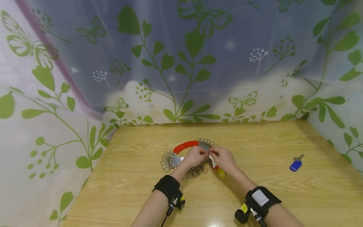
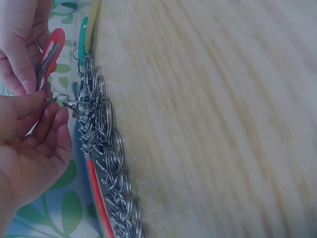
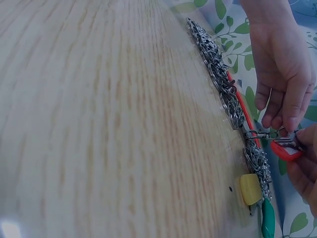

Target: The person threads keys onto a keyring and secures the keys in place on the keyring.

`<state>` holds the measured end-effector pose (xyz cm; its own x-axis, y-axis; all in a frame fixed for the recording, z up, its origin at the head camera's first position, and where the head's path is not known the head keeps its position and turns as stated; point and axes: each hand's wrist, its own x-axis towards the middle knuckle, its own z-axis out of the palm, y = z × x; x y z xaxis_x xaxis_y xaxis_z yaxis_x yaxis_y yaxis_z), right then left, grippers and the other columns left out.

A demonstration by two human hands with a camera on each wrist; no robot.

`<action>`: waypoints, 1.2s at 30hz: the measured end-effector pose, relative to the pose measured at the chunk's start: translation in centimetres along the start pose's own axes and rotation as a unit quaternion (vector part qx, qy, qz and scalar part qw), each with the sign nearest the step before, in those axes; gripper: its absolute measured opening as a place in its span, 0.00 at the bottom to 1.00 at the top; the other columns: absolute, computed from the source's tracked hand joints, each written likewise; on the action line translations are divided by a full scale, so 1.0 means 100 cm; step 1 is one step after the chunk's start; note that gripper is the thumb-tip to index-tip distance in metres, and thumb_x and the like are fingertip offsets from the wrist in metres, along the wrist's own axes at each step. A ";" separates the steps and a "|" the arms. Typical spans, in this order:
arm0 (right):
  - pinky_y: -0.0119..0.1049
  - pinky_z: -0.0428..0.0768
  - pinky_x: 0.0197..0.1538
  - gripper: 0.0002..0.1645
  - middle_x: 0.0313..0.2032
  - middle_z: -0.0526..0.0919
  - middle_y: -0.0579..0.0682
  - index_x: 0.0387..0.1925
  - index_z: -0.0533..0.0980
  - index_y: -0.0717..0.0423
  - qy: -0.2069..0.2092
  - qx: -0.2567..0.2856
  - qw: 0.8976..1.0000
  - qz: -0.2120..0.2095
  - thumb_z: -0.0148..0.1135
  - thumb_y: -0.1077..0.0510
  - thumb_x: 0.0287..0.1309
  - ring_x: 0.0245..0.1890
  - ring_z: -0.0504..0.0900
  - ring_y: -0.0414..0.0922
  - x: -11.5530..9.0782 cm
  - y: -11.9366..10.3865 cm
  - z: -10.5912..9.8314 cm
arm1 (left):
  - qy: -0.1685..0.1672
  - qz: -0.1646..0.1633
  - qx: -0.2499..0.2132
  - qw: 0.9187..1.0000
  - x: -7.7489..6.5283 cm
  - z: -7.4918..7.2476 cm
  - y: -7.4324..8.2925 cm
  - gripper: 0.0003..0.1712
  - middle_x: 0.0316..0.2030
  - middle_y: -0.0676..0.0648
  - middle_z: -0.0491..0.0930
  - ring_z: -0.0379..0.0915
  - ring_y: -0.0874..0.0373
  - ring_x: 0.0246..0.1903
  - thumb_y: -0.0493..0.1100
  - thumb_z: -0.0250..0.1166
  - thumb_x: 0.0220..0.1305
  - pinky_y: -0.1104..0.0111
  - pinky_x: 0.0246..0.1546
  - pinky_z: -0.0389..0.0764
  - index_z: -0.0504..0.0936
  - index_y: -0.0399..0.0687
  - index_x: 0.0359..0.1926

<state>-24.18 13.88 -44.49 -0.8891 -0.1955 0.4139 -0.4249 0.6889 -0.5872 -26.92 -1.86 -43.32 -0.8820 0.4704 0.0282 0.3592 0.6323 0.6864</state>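
Note:
A large key holder with a red handle (image 1: 185, 146) lies on the table, its rim hung with many metal clasps and split rings (image 2: 106, 116). My left hand (image 1: 195, 156) pinches one split ring (image 2: 51, 99), whose clasp (image 2: 74, 105) stretches out from the holder. Close against it, my right hand (image 1: 225, 157) holds a key (image 2: 47, 64) with a red tag (image 3: 286, 150) at that ring. The fingertips of both hands meet there. Whether the key's own hole is threaded on the ring is hidden by the fingers.
A yellow tag (image 3: 250, 189) and a green tag (image 3: 268, 218) hang at the holder's right side. Off to the right on the wooden table (image 1: 263, 189) lies a key with a blue tag (image 1: 296, 165). A leaf-patterned curtain (image 1: 170, 78) encloses the table.

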 end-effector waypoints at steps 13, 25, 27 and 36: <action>0.40 0.78 0.33 0.06 0.34 0.84 0.52 0.35 0.83 0.57 0.008 -0.036 0.997 -0.064 0.63 0.64 0.55 0.31 0.81 0.46 0.000 0.000 0.002 | -0.003 -0.006 0.002 1.000 -0.003 -0.006 0.003 0.14 0.10 0.53 0.57 0.52 0.62 0.11 0.42 0.57 0.67 0.71 0.17 0.58 0.84 0.38 0.31; 0.38 0.76 0.31 0.09 0.38 0.84 0.55 0.40 0.82 0.61 -0.023 0.023 0.999 0.020 0.59 0.63 0.59 0.30 0.80 0.45 0.000 0.005 -0.001 | -0.019 0.009 -0.002 1.000 -0.005 -0.004 0.002 0.11 0.15 0.51 0.70 0.54 0.62 0.12 0.41 0.58 0.66 0.72 0.21 0.61 0.85 0.40 0.34; 0.37 0.75 0.30 0.09 0.38 0.83 0.55 0.40 0.82 0.61 -0.025 0.022 0.999 0.023 0.59 0.63 0.59 0.28 0.80 0.44 0.000 0.005 -0.001 | -0.014 0.008 0.002 1.000 -0.004 -0.003 0.002 0.13 0.12 0.53 0.64 0.53 0.62 0.12 0.42 0.58 0.66 0.72 0.20 0.60 0.85 0.39 0.31; 0.40 0.77 0.32 0.08 0.37 0.83 0.54 0.39 0.82 0.61 -0.019 0.014 1.000 0.012 0.60 0.64 0.58 0.32 0.81 0.47 -0.001 0.002 -0.001 | -0.001 0.004 0.006 1.000 -0.005 -0.003 0.005 0.15 0.10 0.53 0.56 0.51 0.61 0.11 0.42 0.57 0.67 0.71 0.18 0.58 0.84 0.36 0.29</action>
<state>-24.12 14.15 -44.56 -0.9045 -0.2059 0.3734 -0.4078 0.6733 -0.6167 -26.37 -1.97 -42.73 -0.8784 0.4769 0.0312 0.3693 0.6358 0.6778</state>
